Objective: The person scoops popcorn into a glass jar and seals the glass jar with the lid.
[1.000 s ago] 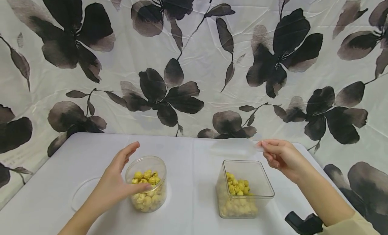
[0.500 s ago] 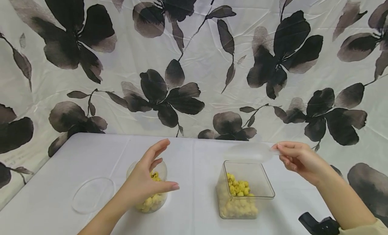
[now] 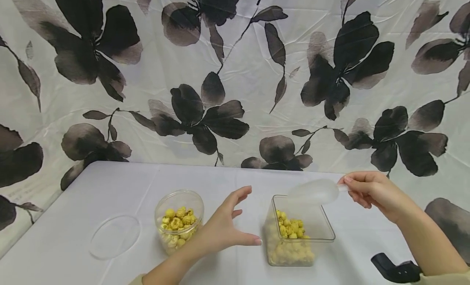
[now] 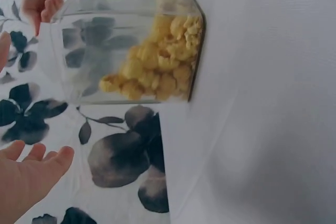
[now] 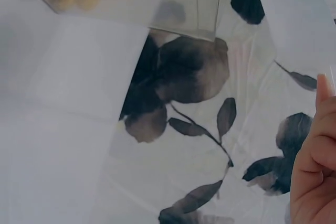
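R hand (image 3: 378, 194), right side of frame: thumb & fingertips pinch the stub handle of a cloudy, see-thru scoop (image 3: 317, 191). Scoop's bowl hangs by the far rim of the sq. box (image 3: 313, 217), lower right of centre; can't tell if it touches the rim, or if there's anything in it. L hand (image 3: 225, 232), lower centre: thumb & fingers spread wide apart, nothing held, gap facing the box's left wall, near but not touching. Step looks like scooping from the box, prob. w/ L hand bracing it. To do it well: close L thumb & fingers low on the wall, firm but light, as thin plastic may flex or slide. Tip scoop steeper so the bowl clears the rim, then dip to the yellow popcorn (image 3: 291, 227), which sits low, approx. under the box's left half. Short handle, so R knuckles may bump the rim; go in at a slant, take a modest load, lift level. Round jar (image 3: 180, 198), left of centre, has popcorn too, beside L forearm: mind the elbow. Clear disc (image 3: 114, 237), lower left, lies flat on the white table (image 3: 249, 187).
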Demonstrator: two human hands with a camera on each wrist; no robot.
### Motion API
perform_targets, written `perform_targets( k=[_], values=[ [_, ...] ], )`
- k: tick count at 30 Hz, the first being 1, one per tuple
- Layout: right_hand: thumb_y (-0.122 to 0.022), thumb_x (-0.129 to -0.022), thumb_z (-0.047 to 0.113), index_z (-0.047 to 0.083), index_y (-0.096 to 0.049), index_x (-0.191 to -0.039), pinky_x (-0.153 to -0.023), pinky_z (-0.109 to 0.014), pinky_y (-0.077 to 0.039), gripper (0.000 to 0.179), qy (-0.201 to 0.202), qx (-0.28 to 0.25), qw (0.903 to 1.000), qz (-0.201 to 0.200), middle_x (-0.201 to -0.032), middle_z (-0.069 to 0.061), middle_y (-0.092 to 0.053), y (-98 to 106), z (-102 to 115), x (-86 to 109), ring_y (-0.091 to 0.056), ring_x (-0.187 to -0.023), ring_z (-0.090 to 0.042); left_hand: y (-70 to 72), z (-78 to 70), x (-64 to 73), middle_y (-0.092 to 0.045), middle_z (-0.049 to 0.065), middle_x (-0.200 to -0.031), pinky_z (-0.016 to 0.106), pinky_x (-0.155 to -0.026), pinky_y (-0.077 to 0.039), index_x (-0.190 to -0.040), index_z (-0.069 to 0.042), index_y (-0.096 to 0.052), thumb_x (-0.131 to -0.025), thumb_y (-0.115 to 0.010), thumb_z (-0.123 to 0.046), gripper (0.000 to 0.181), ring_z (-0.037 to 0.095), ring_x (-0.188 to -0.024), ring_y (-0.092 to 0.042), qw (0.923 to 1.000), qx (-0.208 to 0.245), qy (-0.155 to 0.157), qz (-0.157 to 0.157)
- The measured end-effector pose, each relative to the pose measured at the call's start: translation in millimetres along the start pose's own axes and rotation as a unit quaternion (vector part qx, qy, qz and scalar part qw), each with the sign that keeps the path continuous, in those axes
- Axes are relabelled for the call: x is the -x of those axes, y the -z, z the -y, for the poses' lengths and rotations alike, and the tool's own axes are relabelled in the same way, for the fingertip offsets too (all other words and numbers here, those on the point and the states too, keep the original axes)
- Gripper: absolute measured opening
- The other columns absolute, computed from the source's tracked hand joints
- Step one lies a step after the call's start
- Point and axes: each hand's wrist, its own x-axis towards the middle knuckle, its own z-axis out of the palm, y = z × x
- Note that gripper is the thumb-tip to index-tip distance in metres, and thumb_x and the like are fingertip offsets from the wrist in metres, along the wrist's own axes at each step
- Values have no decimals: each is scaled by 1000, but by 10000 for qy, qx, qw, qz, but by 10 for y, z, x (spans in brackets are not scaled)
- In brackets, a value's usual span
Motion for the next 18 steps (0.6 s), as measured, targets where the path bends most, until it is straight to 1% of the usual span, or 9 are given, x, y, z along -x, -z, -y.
perform_targets(
  k=[2,5,6,8,10,11,14,16,18],
  values=[
    [-45,-98,8,7,-66,-95,-39,-33,-25,21,-130,533,9984,-146,-62,2,-51,-20,30,1,-40,-46,-11,-44,14,-25,-32,-5,-145,37,-104,-36,-144,-19,-28,-65,-86,-18,99,15,-135,-28,9999,45,-15,96],
    [-47,-98,13,-3,-63,-99,-40,-28,-33,22,-389,1363,9894,-314,-61,1,-49,-55,109,22,-40,-47,-10,-124,44,-75,-31,-6,-145,38,-103,-36,-145,-19,-27,-65,-86,-20,100,14,-134,-28,9997,93,12,229],
    [-47,-98,14,-5,-61,-101,-41,-27,-34,24,-408,1578,9861,-317,-62,0,-48,-72,139,28,-39,-47,-10,-154,57,-93,-31,-6,-146,38,-104,-36,-145,-19,-26,-65,-86,-21,100,14,-135,-28,9996,117,34,268],
    [-49,-97,13,-7,-61,-100,-43,-25,-36,24,-324,2071,9774,-268,-61,0,-47,-125,194,35,-39,-47,-10,-218,85,-126,-29,-7,-146,39,-104,-36,-145,-20,-26,-65,-86,-21,100,15,-135,-27,9993,152,82,327],
    [-51,-96,12,-2,-63,-96,-42,-24,-36,19,-76,2692,9628,-239,-60,1,-45,-199,238,31,-39,-46,-9,-280,113,-154,-28,-7,-147,40,-104,-36,-145,-21,-25,-65,-86,-21,101,16,-136,-26,9990,186,121,385],
    [-52,-95,11,1,-65,-93,-43,-24,-35,16,132,3060,9516,-259,-60,3,-45,-245,251,24,-39,-47,-8,-311,126,-167,-27,-7,-147,41,-104,-36,-145,-21,-25,-65,-86,-21,102,17,-136,-25,9989,192,134,409],
    [-58,-91,9,11,-67,-83,-45,-24,-34,12,621,4195,9046,-428,-58,8,-44,-416,278,0,-37,-49,-4,-396,162,-197,-23,-8,-149,43,-103,-36,-146,-23,-23,-64,-87,-21,104,17,-137,-23,9986,177,170,467],
    [-61,-88,7,16,-64,-74,-46,-24,-31,17,841,4768,8732,-562,-56,11,-42,-546,276,-23,-36,-50,-4,-441,183,-215,-21,-7,-150,43,-103,-36,-147,-23,-20,-64,-87,-21,107,17,-137,-21,9986,160,174,475],
    [-63,-86,6,19,-59,-67,-47,-25,-30,23,922,5214,8459,-642,-55,11,-41,-688,266,-49,-35,-51,-6,-479,205,-234,-19,-6,-151,43,-102,-37,-148,-22,-17,-64,-87,-22,110,17,-138,-20,9987,146,181,453]
  ],
)
